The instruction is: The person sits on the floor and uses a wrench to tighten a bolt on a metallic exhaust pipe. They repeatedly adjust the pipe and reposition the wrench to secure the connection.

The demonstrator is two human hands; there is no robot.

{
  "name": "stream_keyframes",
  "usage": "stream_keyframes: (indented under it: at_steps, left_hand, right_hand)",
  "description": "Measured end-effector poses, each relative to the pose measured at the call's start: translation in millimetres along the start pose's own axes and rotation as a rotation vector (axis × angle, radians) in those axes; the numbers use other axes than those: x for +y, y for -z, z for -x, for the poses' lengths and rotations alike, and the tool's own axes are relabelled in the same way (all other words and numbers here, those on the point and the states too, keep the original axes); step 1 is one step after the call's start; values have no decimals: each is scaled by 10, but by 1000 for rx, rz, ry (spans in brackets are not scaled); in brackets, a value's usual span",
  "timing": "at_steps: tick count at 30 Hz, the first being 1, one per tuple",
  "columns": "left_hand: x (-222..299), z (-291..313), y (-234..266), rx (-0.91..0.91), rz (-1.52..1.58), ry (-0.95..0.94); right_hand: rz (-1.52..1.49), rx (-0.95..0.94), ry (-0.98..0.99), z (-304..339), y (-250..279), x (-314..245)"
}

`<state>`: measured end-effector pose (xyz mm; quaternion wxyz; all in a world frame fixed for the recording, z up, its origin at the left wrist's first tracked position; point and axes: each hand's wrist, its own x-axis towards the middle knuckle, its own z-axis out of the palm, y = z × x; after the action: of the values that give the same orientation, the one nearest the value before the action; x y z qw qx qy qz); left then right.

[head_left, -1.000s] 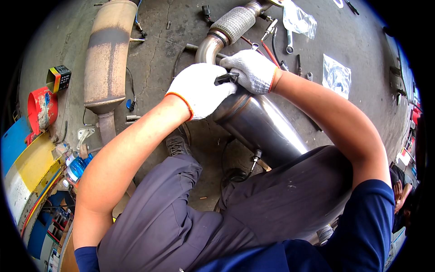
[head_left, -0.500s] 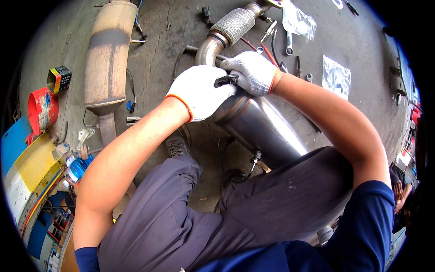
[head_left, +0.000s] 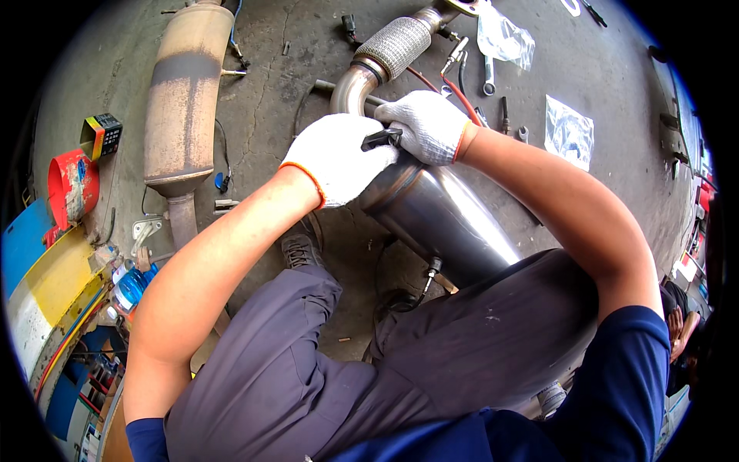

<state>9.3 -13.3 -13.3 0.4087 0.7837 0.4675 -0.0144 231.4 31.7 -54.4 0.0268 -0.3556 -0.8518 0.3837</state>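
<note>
Both hands wear white knit gloves and meet above the neck of a shiny steel exhaust canister [head_left: 439, 212]. My left hand [head_left: 336, 158] is closed round a small black piece [head_left: 382, 138], its exact kind unclear; one end shows between thumb and fingers. Curled tight beside it, my right hand [head_left: 425, 127] hides whatever is in its fingers. Past the hands, the canister's bent pipe [head_left: 356, 86] runs up to a braided flex section [head_left: 396, 48] and a flange [head_left: 464, 6]. A sensor [head_left: 433, 271] with a wire sticks out of the canister's side near my knee.
A rusty old exhaust canister [head_left: 185, 115] lies at the left. Wrenches [head_left: 489, 75], a red cable [head_left: 459, 91] and clear plastic bags [head_left: 570, 131] lie on the concrete floor at the right. A small black-yellow box [head_left: 101, 135] and red ring [head_left: 73, 185] are far left.
Both hands keep nearly the same hold and place, with only a very slight shift. The whole view has moved a few pixels.
</note>
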Motion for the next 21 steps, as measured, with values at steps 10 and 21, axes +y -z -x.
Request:
stream_keyframes:
  at_steps: [10, 21]
  left_hand:
    - [15, 1, -1, 7, -3, 1]
    - [32, 4, 33, 5, 2, 5]
  right_hand:
    - [0, -5, -18, 2, -7, 6]
    - [-35, 55, 12, 25, -39, 26]
